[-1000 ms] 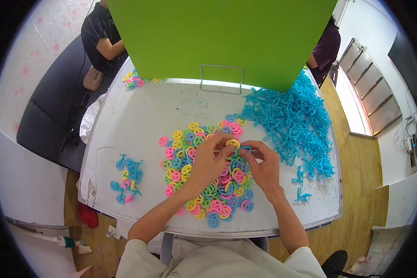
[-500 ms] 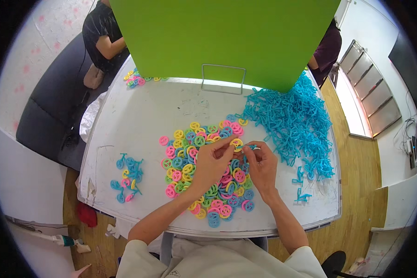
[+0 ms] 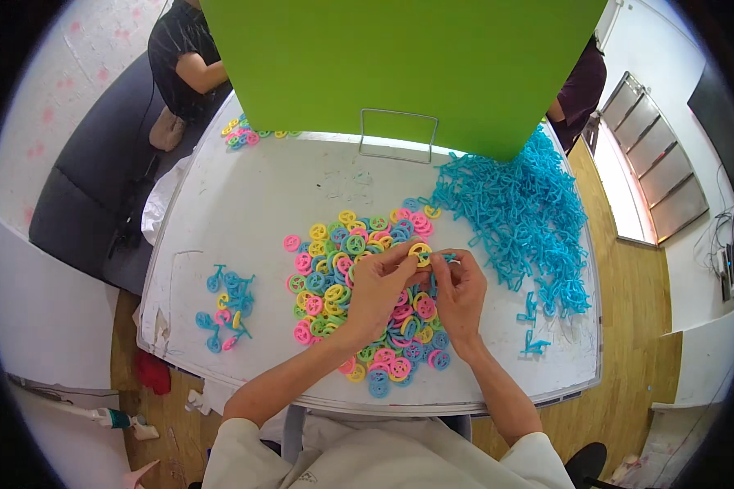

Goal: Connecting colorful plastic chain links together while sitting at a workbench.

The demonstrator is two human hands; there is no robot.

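My left hand point(image 3: 375, 292) pinches a small yellow plastic wheel point(image 3: 419, 251) by its rim. Close against it, my right hand point(image 3: 462, 300) grips a thin blue plastic part point(image 3: 448, 257), whose end meets the wheel's middle; whether it sits in the hub I cannot tell. Both hands hover over a heap of pink, yellow, green and blue spoked wheels point(image 3: 314, 283). To the right spreads a large pile of blue forked plastic parts point(image 3: 518, 204). On the left lie several blue parts with wheels on them point(image 3: 235, 297).
A tall green panel point(image 3: 400, 65) stands across the far side of the white table point(image 3: 196, 196), with a wire frame point(image 3: 398, 158) at its foot. A few loose blue parts point(image 3: 534, 345) lie at the right. Behind the panel, a person point(image 3: 189, 61) sits left and another point(image 3: 581, 85) right.
The yellow wheel has turned slightly between my hands, and the blue part lies closer across its middle. The whole view has shifted a little; the piles look the same.
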